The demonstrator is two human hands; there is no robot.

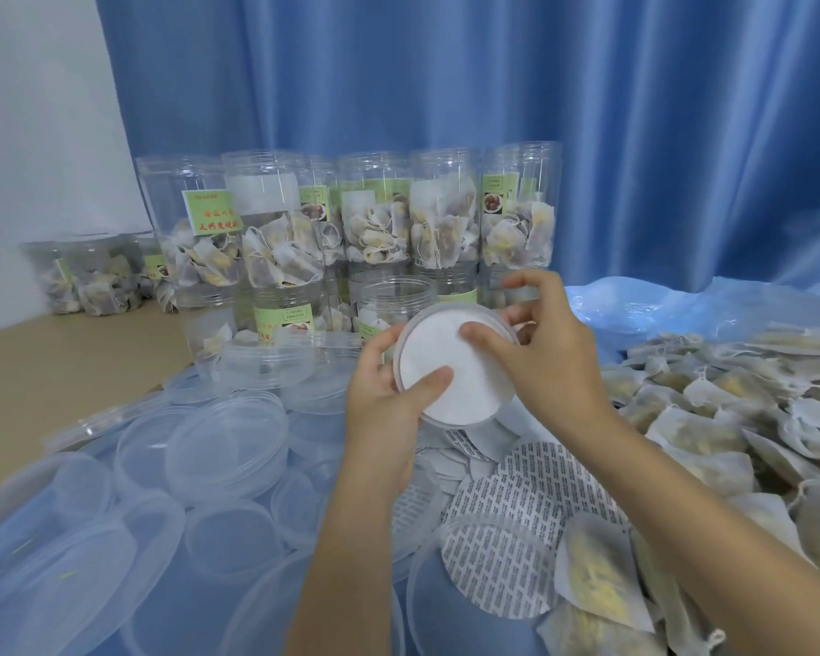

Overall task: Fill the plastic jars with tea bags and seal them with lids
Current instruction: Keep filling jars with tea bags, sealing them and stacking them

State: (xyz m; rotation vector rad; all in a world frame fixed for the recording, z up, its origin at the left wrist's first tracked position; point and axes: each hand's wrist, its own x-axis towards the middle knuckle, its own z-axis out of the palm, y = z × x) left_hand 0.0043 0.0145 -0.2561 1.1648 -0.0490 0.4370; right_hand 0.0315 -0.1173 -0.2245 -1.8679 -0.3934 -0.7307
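My left hand (389,409) grips a clear plastic lid (455,371) from the left, thumb lying on the white round liner inside it. From the right, my right hand (540,343) holds the lid's rim and its thumb presses on the liner. An open, partly filled jar (394,305) stands just behind the lid. Rows of plastic jars with tea bags (446,220) are stacked at the back. Loose tea bags (730,419) are heaped on the right.
Many clear lids (219,447) lie scattered on the blue sheet at left and front. Printed round seal liners (536,471) lie below my hands. More filled jars (91,277) sit far left on the tan table. A blue curtain hangs behind.
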